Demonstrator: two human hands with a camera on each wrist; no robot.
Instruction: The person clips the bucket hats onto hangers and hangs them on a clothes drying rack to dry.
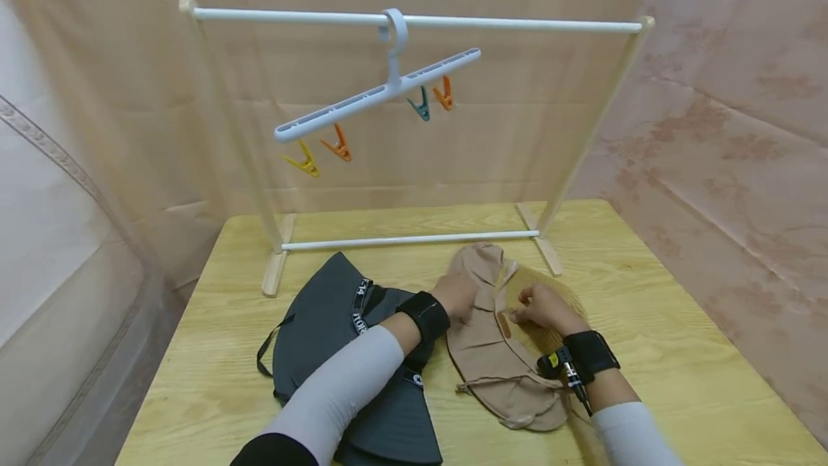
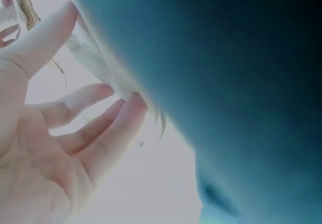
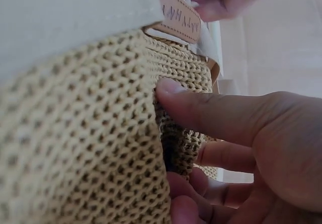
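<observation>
A beige sun hat with a pleated cloth brim and a woven straw-coloured crown lies on the table. Its small brown label sits where cloth and weave meet. My left hand holds the cloth at the hat's far left side, thumb and fingers spread along the fabric edge in the left wrist view. With thumb and curled fingers, my right hand pinches a fold of the woven crown beside the label. Under my left forearm lies a dark grey hat with lettered black bands, partly covered by the arm.
Behind the hats stands a rack with a white top bar, wooden feet and a low crossbar. A pale blue hanger hangs tilted from it, bearing orange, teal and yellow clips. The wooden table extends right of the hats.
</observation>
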